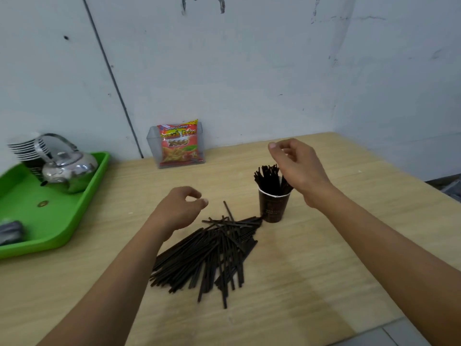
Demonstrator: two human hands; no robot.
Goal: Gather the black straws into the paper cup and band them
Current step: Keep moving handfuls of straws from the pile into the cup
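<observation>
paper cup (274, 207) upright mid-counter (324, 270), with a bunch of black straws (268, 177) standing in it, tips fanned out. loose pile (212, 253) of the same straws lies flat on the counter, far end right at the cup base. left grip (179, 208) hovers over the pile's far-left edge, fingers loosely curled, thumb near forefinger, holding nothing. right grip (299, 168) is above the cup, partly covering its straws, fingers curled; can't tell if it pinches anything. far left: green tray (57, 221) with steel kettle (68, 171) and stacked cups (25, 148). snack packet (179, 143) sits at the wall.
</observation>
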